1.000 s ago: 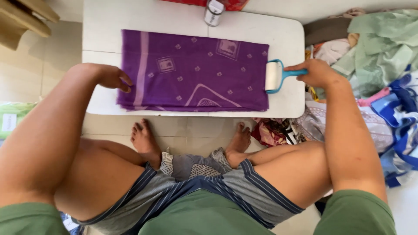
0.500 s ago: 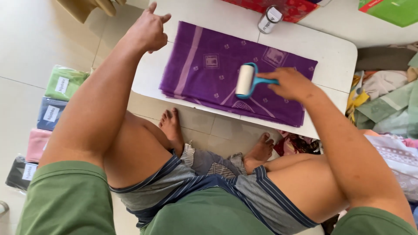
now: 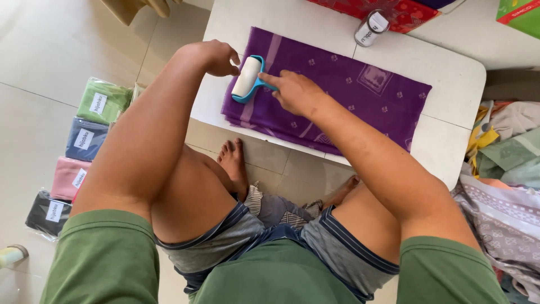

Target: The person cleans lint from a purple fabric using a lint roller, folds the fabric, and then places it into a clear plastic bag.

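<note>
Right hand (image 3: 297, 93): fingers clenched round the blue handle of a lint roller (image 3: 247, 79), whose white drum lies flat on the left end of a folded purple cloth (image 3: 343, 93), touching it. Left hand (image 3: 219, 56): fingers curled loosely, grasping nothing visible, resting at the desk's left edge just beside the roller's far end; whether the fingertips press the cloth cannot be told. The cloth is patterned with small pale squares and a striped border, folded into a long rectangle and laid slightly askew across the white desk (image 3: 450, 73), its near edge close to the desk's front rim. Behind the cloth, a small cylindrical tin (image 3: 371, 28) stands upright on the desk, touching a red patterned fabric (image 3: 388, 8) at the far edge. The person sits on the floor, bare feet tucked under the desk. On the tiled floor to the left lies a column of bagged folded cloths (image 3: 84, 152) in green, blue, pink and dark grey, each with a white label. To the right, loose fabrics (image 3: 506, 163) are heaped beside the desk.
</note>
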